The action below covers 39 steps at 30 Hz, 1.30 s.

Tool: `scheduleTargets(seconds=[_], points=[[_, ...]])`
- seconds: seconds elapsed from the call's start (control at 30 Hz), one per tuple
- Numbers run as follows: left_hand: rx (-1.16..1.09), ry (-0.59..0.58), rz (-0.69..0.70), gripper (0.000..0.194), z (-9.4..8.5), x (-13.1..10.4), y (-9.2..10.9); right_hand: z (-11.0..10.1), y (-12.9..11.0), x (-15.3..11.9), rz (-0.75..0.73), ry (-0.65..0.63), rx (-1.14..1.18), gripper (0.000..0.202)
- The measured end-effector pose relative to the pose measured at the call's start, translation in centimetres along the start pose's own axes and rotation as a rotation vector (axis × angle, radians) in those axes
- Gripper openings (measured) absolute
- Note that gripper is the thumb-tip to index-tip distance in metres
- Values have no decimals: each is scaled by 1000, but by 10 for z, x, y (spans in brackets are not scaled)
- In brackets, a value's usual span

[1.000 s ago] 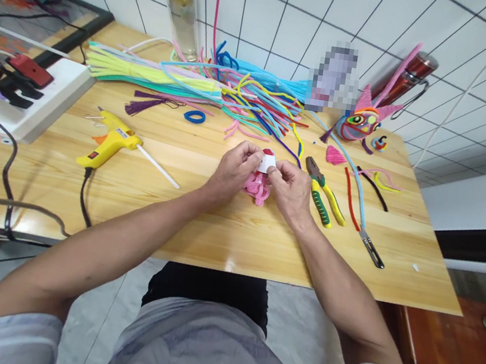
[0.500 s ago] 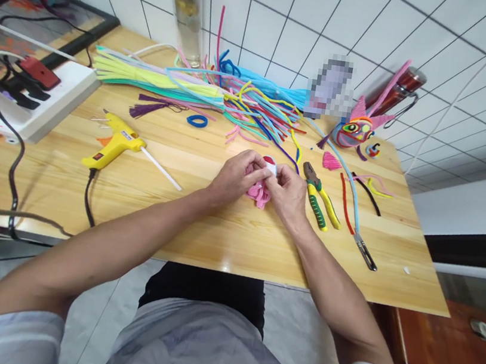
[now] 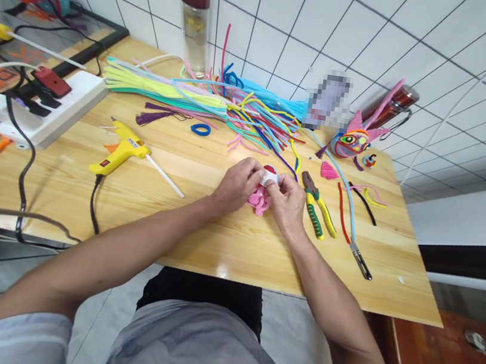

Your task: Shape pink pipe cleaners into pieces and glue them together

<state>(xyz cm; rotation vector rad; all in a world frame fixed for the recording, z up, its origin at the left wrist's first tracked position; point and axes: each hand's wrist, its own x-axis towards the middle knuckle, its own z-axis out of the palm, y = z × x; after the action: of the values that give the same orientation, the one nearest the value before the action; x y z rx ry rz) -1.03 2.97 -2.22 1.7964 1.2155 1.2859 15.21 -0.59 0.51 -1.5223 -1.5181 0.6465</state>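
Pink looped piece (image 3: 260,203) w/ white patch (image 3: 267,177) was pinched betw. L hand (image 3: 237,186) & R hand (image 3: 288,205) fingertips. Pliers (image 3: 313,197) were seen just beside R hand.

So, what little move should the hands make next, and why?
Perhaps tilt the small white piece a little: the left hand and right hand both grip it, fingers cover much of it, and the pink loops show just below, so how they join is hidden. A slight turn might reveal that.
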Motion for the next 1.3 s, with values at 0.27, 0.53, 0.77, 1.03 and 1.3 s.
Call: scheduleTargets(seconds=[0.27, 0.53, 0.77, 1.03, 1.3], points=[[-169, -23, -123, 14, -11, 4, -5, -7, 2, 6, 83, 21, 252, 20], [-33, -194, -125, 12, -7, -2, 2, -16, 5, 18, 124, 124, 558, 31], [80, -63, 9, 21, -10, -5, 4, -14, 11, 21, 186, 100, 670, 32], [63, -110, 212, 14, -3, -7, 2, 1, 7, 10, 136, -46, 630, 30], [234, -95, 193, 14, -1, -14, 4, -2, 4, 9, 264, -163, 685, 26]])
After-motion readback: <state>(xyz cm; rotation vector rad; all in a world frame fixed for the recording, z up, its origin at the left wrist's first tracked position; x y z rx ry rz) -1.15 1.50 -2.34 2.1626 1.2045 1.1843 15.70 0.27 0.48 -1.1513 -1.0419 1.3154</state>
